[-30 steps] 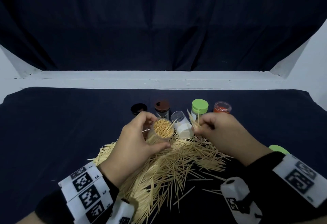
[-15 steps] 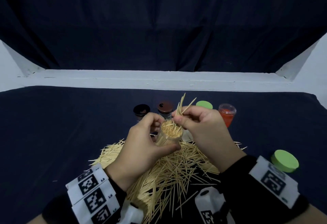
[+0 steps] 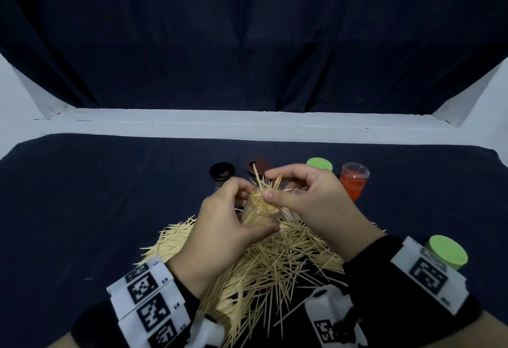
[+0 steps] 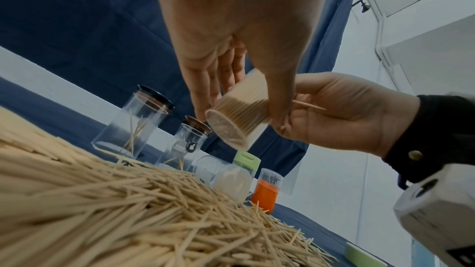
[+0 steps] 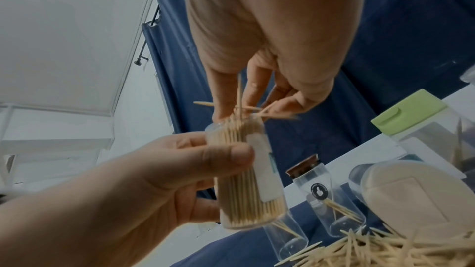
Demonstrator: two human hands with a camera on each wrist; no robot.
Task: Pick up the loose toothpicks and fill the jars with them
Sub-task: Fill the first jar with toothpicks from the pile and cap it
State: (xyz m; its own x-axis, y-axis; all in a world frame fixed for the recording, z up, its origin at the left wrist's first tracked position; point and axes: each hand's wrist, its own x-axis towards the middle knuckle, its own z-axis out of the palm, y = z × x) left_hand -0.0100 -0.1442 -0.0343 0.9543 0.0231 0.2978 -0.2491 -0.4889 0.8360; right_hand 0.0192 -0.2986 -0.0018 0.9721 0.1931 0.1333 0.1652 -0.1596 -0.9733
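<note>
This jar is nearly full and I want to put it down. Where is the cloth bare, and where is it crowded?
Bare cloth lies left of the toothpick pile, and more right of the orange jar, short of the green lid. Crowded: the pile itself and the jar row behind the hands, from the black-lidded jar to the orange one.

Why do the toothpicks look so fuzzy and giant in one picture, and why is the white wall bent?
In the left wrist view the toothpick pile lies right by the lens, so its near part is out of focus and looks huge. In the head view the wide-angle lens bends the white ledge at its ends. In the right wrist view the left hand is softly blurred and the light is dim.
</note>
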